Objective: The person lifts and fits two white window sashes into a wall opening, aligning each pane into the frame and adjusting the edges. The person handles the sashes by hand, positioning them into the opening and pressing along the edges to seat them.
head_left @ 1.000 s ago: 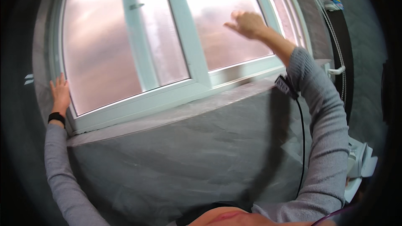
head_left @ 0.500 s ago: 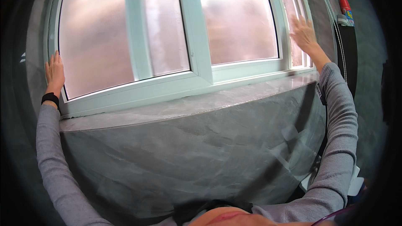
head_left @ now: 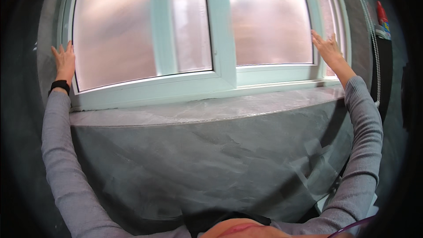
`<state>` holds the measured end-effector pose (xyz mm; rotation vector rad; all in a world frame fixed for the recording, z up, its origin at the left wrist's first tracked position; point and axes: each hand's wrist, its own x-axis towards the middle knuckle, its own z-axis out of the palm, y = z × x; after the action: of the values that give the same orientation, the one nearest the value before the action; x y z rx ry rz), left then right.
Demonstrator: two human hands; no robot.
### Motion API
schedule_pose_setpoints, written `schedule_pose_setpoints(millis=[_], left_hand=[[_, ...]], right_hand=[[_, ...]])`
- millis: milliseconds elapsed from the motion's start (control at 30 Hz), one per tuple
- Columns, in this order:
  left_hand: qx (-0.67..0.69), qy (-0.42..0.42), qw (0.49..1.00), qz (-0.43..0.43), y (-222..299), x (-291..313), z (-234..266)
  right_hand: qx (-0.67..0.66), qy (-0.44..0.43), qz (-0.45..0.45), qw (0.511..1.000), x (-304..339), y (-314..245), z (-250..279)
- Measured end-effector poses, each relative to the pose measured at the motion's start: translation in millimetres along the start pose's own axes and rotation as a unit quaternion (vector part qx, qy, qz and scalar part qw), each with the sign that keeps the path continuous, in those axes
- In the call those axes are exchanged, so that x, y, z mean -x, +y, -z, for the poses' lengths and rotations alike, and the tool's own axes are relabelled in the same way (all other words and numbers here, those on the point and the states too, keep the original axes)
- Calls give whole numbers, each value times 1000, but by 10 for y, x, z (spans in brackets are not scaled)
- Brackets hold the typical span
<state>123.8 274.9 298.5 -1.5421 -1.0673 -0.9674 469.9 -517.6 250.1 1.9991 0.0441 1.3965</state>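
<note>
In front of me is a white-framed sliding window (head_left: 224, 48) with frosted panes. My left hand (head_left: 65, 64), with a black band on its wrist, lies with fingers spread along the left edge of the window frame. At the window's right side, my right hand (head_left: 328, 50) has its fingers stretched out over the right upright of the sash, beside the narrow gap in the frame. Neither hand holds anything. Whether the right fingertips press on the sash or only hover there, I cannot tell.
Below the window runs a pale stone sill (head_left: 202, 110) above a grey marbled wall (head_left: 198, 163). To the right hang a white beaded blind cord (head_left: 376, 61) and a dark narrow ledge (head_left: 384, 66) bearing a red-capped bottle (head_left: 382, 20). A white object (head_left: 324, 202) sits low at right.
My right hand has come left from the gap onto the sash upright. My left hand's fingers have spread wider. The whole view has shifted slightly; the window panes look the same.
</note>
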Motion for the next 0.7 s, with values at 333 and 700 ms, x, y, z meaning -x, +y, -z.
schedule_pose_setpoints(millis=[333,700], left_hand=[[21,-47,999,11,-2,-6,203],[185,52,981,18,-54,-80,-333]], right_hand=[[40,-91,-29,995,-129,19,-178],[-246,-9,-133,960,-217,236,195]])
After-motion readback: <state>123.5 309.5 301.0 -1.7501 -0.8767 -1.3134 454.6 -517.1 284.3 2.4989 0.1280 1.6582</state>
